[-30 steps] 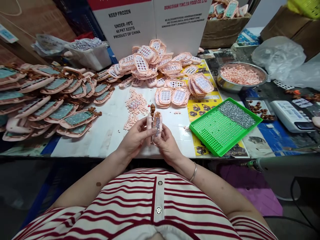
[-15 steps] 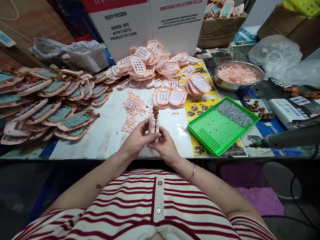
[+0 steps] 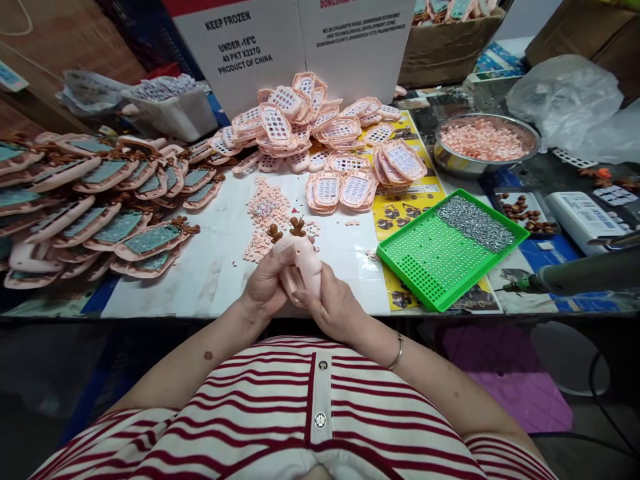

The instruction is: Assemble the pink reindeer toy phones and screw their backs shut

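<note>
Between my two hands is a pink plastic toy phone casing (image 3: 306, 268) with brown antlers at its top; its smooth face with a rectangular recess is turned up toward me. My left hand (image 3: 267, 283) is closed around its left edge, thumb across the upper face. On the right edge, my right hand (image 3: 334, 300) grips it, thumb near the lower end. Just beyond lie small loose pink pieces (image 3: 265, 207) on white paper (image 3: 200, 267). Behind them sit pink casing halves with button holes (image 3: 327, 191), stacked and heaped.
Many antlered casings with green boards (image 3: 150, 241) are piled at left. On the right are a green tray (image 3: 420, 260) of screws, a steel bowl (image 3: 450, 163) of pink pieces, an electric screwdriver (image 3: 585, 272) and a dish of brown parts (image 3: 525, 213). A white carton (image 3: 255, 80) stands behind.
The casing has turned from edge-on to its flat face, showing both antlers. My hands have shifted from pinching its lower end to gripping its two sides.
</note>
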### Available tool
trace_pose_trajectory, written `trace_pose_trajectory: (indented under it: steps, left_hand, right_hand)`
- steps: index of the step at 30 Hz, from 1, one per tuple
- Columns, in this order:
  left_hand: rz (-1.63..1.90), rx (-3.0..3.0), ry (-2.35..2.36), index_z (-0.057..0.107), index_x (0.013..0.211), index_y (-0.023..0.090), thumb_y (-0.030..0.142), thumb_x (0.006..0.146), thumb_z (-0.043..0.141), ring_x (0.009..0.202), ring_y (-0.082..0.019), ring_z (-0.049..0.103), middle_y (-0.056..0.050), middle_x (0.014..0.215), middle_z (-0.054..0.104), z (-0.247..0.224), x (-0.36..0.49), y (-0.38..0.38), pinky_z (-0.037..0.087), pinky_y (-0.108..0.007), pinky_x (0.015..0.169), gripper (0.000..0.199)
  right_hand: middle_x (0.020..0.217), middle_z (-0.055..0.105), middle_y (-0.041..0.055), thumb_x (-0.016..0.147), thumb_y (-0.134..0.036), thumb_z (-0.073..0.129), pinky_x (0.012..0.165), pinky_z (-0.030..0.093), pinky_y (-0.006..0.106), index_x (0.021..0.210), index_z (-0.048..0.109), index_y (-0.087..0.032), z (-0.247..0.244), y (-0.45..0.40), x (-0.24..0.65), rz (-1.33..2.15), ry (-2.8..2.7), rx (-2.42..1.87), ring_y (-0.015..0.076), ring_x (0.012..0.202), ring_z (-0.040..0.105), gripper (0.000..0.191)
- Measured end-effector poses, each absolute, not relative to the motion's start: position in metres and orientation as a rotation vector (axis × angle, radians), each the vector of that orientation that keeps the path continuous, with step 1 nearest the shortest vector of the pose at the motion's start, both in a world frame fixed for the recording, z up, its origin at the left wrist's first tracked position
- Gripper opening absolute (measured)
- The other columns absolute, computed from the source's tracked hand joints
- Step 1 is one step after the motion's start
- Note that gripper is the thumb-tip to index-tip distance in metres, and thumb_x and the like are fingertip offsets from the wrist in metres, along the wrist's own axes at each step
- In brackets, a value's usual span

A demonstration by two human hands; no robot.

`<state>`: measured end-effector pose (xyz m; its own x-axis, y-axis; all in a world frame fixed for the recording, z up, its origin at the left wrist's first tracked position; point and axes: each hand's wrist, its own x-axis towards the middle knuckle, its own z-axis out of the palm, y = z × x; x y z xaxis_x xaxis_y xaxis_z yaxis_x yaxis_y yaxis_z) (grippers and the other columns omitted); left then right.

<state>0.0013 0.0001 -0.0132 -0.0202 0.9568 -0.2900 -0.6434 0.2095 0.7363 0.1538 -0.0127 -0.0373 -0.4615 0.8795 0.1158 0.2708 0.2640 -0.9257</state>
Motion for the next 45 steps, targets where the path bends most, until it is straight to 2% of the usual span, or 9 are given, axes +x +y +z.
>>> trace_pose_trajectory:
  steps: [4,7,12,20,25,33,36,41,45]
  left_hand:
    - [1.409,0.537,0.849,0.08,0.092,0.018,0.03,0.061,0.092,0.092,-0.022,0.075,-0.005,0.094,0.08,-0.01,0.006,-0.007,0.058,-0.032,0.089,0.035]
    - [1.388,0.631,0.752,0.081,0.091,0.027,0.031,0.06,0.093,0.107,-0.028,0.073,-0.003,0.104,0.08,-0.01,0.0,-0.009,0.054,-0.043,0.102,0.034]
    - [1.369,0.747,0.693,0.081,0.086,0.032,0.033,0.059,0.095,0.124,-0.03,0.067,-0.002,0.122,0.077,-0.014,0.003,-0.007,0.05,-0.046,0.109,0.03]
    - [1.378,1.115,1.007,0.08,0.098,0.021,0.03,0.067,0.092,0.119,-0.031,0.068,-0.01,0.121,0.077,0.001,0.022,-0.003,0.05,-0.045,0.109,0.034]
    - [1.341,1.372,1.156,0.072,0.124,0.019,0.036,0.083,0.079,0.116,-0.027,0.069,-0.011,0.124,0.075,-0.009,0.022,-0.008,0.051,-0.039,0.105,0.045]
    - [1.316,1.263,1.24,0.081,0.108,0.025,0.02,0.072,0.085,0.117,-0.031,0.065,-0.007,0.116,0.077,0.01,0.026,-0.01,0.033,-0.041,0.119,0.036]
    - [1.298,1.276,1.25,0.081,0.104,0.024,0.018,0.057,0.093,0.118,-0.033,0.063,-0.007,0.114,0.076,0.018,0.023,-0.004,0.037,-0.041,0.116,0.049]
    - [1.21,1.088,1.222,0.074,0.078,0.02,0.031,0.065,0.091,0.068,-0.019,0.063,-0.001,0.07,0.07,0.013,0.024,0.003,0.056,-0.031,0.077,0.024]
    - [1.447,0.57,0.995,0.07,0.088,0.018,0.042,0.068,0.091,0.069,-0.015,0.068,-0.001,0.079,0.074,-0.003,0.024,0.011,0.056,-0.024,0.068,0.038]
  right_hand:
    - [0.092,0.076,0.0159,0.103,-0.054,0.035,0.062,0.053,0.035,0.121,0.052,-0.014,-0.038,-0.015,0.155,0.739,-2.067,-1.09,0.0244,0.072,0.07,0.048]
    - [0.1,0.076,0.0159,0.103,-0.05,0.039,0.071,0.058,0.037,0.119,0.054,-0.015,-0.033,-0.01,0.162,0.616,-2.079,-0.916,0.025,0.085,0.073,0.041]
    - [0.117,0.073,0.0149,0.102,-0.043,0.046,0.088,0.059,0.039,0.128,0.052,-0.019,-0.021,-0.006,0.166,0.606,-1.946,-0.847,0.0251,0.106,0.071,0.036]
    - [0.116,0.072,0.0039,0.085,-0.039,0.075,0.093,0.057,0.035,0.117,0.061,-0.025,-0.04,0.008,0.172,1.223,-1.493,-0.858,0.0188,0.102,0.067,0.038]
    - [0.101,0.071,-0.0058,0.071,-0.041,0.088,0.091,0.058,0.029,0.104,0.064,-0.032,-0.045,0.007,0.165,1.692,-0.818,-0.739,0.0122,0.092,0.067,0.042]
    - [0.123,0.07,0.0018,0.062,-0.058,0.087,0.101,0.057,0.04,0.12,0.057,-0.035,-0.055,0.0,0.156,1.729,-0.736,-0.877,0.021,0.111,0.067,0.069]
    - [0.122,0.071,0.0045,0.063,-0.061,0.086,0.1,0.057,0.042,0.122,0.056,-0.032,-0.057,-0.002,0.156,1.778,-0.883,-0.935,0.0231,0.112,0.068,0.072]
    - [0.106,0.072,0.0045,0.062,-0.07,0.084,0.088,0.06,0.036,0.109,0.059,-0.025,-0.055,-0.004,0.154,1.804,-1.017,-0.977,0.021,0.099,0.069,0.07]
    - [0.094,0.07,0.0005,0.067,-0.065,0.083,0.08,0.06,0.033,0.107,0.058,-0.024,-0.047,-0.005,0.153,1.86,-1.108,-0.944,0.0167,0.083,0.07,0.062]
